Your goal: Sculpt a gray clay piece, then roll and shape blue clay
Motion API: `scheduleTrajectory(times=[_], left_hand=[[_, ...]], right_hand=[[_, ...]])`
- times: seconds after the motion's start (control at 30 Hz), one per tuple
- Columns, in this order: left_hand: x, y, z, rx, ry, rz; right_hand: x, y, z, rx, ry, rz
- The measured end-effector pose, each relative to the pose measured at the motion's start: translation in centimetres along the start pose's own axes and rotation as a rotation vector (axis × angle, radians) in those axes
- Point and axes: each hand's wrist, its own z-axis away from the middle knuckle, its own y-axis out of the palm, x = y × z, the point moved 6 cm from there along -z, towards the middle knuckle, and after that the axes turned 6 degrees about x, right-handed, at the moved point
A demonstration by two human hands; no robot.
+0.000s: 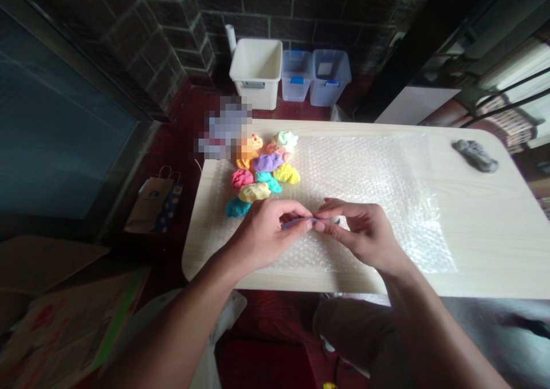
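Above the bubble wrap [344, 171] my left hand [268, 228] and my right hand [365, 231] meet, thumbs and fingertips pinched together. Between them they grip a thin bluish-purple strip [296, 223], mostly covered by the fingers, so I cannot tell its kind. Close to my left hand lies a cluster of several soft, crumpled bundles on the wrap. Among them are a pale yellow bundle [254, 192], a teal bundle [238, 207], a purple bundle [267, 162], a bright yellow bundle [287, 173] and a red-pink bundle [242, 179].
A grey crumpled bundle [476, 155] rests at the far right of the wooden table [485, 234]. Beyond the table stand a white bin [260, 91] and two clear plastic boxes [330, 88]. A paper bag [152, 203] and cardboard [64, 320] are on the left.
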Motion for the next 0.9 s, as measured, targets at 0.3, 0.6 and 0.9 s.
scheduleTrajectory(times=[0.3,0.6,0.9], left_hand=[[0.23,0.62,0.22,0.109,-0.067,0.088],[-0.65,0.03,0.17,0.096,0.002,-0.116],[-0.61,0.32,0.44,0.066,0.035,-0.352]], right_hand=[[0.44,-0.27,-0.12,-0.022,-0.072,-0.058],[0.21,-0.37,0.16,-0.023,-0.048,0.018],[0.88,0.00,-0.04,0.046,-0.032,0.168]])
